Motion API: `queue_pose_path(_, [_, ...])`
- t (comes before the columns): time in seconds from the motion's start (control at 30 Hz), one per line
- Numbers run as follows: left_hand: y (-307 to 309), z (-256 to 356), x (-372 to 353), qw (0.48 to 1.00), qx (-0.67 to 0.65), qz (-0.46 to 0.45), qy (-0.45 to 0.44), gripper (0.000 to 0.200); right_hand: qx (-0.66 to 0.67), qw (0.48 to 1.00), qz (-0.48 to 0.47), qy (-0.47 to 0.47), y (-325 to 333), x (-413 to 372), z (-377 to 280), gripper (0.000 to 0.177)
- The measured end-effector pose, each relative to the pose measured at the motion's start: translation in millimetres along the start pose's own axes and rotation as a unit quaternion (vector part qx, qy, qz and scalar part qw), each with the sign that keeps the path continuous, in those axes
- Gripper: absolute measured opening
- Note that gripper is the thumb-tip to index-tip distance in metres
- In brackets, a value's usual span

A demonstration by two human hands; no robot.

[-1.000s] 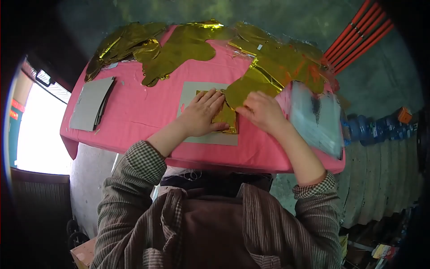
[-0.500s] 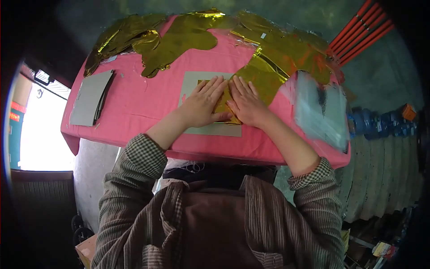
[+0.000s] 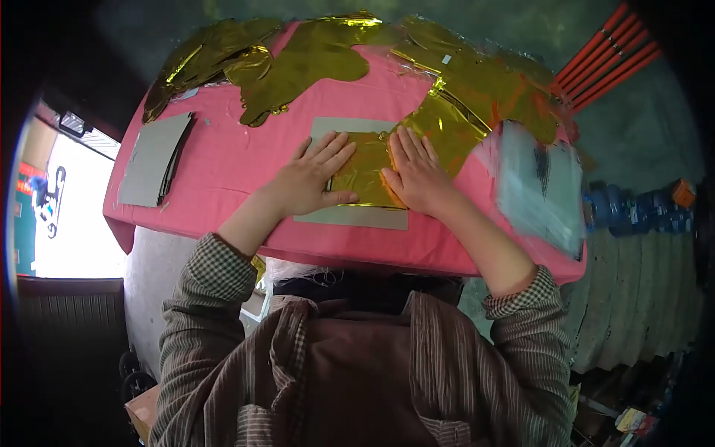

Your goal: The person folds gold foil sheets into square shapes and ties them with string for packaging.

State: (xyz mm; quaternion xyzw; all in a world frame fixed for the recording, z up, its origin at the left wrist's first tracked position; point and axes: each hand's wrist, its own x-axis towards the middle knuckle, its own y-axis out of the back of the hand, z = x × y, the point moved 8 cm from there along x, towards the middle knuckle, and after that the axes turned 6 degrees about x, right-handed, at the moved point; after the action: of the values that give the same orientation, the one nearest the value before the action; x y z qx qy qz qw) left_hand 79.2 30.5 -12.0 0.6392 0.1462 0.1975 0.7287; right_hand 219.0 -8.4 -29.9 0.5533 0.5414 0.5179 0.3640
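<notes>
A folded piece of gold foil (image 3: 365, 167) lies on a grey card sheet (image 3: 354, 217) near the table's front. My left hand (image 3: 311, 175) rests flat at the foil's left edge, fingers stretched out and covering part of the card. Along the right edge of the foil, my right hand (image 3: 418, 171) lies palm down with its fingers extended. Neither hand grips anything. Larger gold foil shapes (image 3: 302, 63) spread over the back of the pink-covered table, and one gold foil sheet (image 3: 447, 123) reaches close to my right hand.
A stack of grey cards (image 3: 153, 160) sits at the table's left. Clear plastic sleeves (image 3: 540, 190) lie at the right end of the pink cloth (image 3: 223, 171). Orange-red poles (image 3: 607, 59) stand beyond the back right corner. Blue water bottles (image 3: 633, 208) are on the floor at right.
My left hand has slid left, away from the right hand, uncovering more of the gold foil. My right hand stays at the foil's right edge. The view has shifted slightly.
</notes>
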Motion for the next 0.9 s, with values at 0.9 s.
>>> queue_pose_path(0.9, [-4.4, 54.7, 13.1, 0.996, 0.011, 0.062, -0.057, 0.067, -0.005, 1.0, 0.025, 0.012, 2.8, -1.3, -0.7, 0.058])
